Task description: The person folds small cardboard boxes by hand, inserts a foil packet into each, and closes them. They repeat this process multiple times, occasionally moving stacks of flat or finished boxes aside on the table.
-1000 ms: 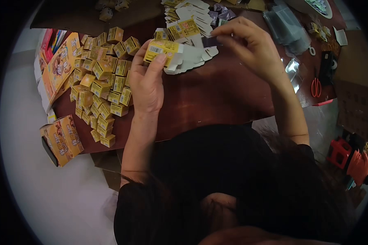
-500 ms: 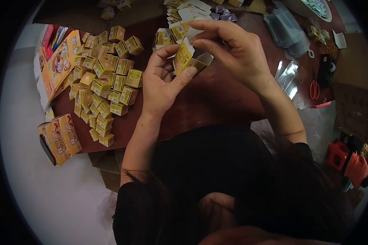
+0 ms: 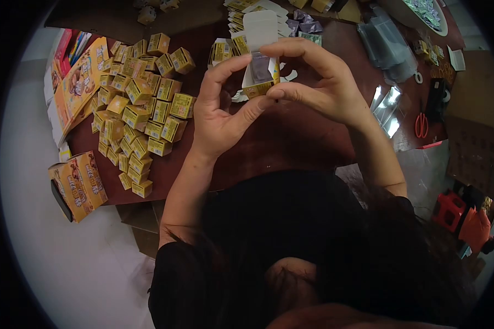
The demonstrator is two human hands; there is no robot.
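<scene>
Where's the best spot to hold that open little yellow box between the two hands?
I'd grip the little yellow box by its left and right walls, coming in from both sides. Its top is open, with a purplish packet inside, and its white flap stands up at the far edge, so a side hold should leave the opening free.

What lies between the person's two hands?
The head view shows an open box, a packet inside it, held between the left hand and right hand.
</scene>
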